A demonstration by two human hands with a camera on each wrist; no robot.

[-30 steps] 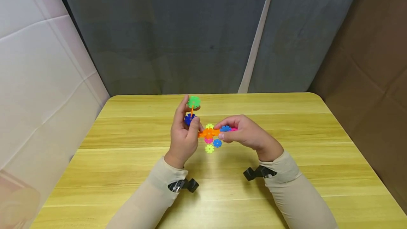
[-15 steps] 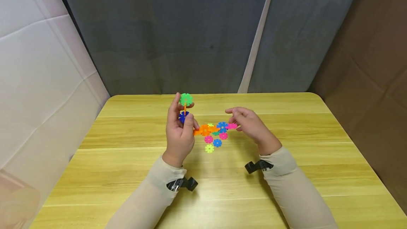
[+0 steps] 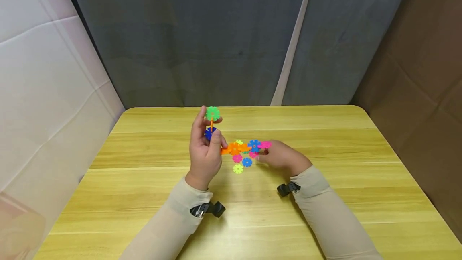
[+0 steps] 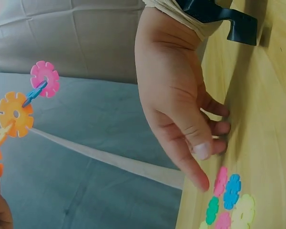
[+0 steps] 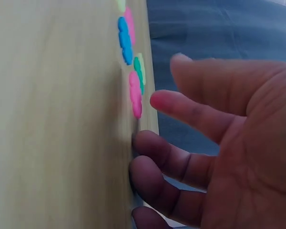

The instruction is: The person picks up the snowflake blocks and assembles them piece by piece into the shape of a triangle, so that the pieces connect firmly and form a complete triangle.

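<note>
My left hand (image 3: 210,132) grips a snowflake-disc assembly (image 3: 234,147) above the table: a green disc (image 3: 212,113) on top, a dark blue one (image 3: 209,133) between my fingers, and an orange chain running right to a blue disc (image 3: 254,145) and a pink disc (image 3: 265,145). In the left wrist view that arm ends in the pink disc (image 4: 44,78). My right hand (image 3: 262,156) lies low on the table, holding nothing, with its fingertips beside a loose pink disc (image 3: 254,154) (image 5: 135,95). The right hand (image 4: 200,167) reaches toward the loose discs (image 4: 229,200).
Several loose discs lie on the yellow wooden table (image 3: 144,196) under the assembly: pink (image 3: 237,158), blue (image 3: 247,162), yellow-green (image 3: 238,168). A grey curtain (image 3: 234,39) hangs behind the table, a white wall stands left and brown board right.
My right hand let go of the assembly's right end, lifted away, then dropped to the table by the loose discs. My left hand shifted slightly left, still holding the assembly.
</note>
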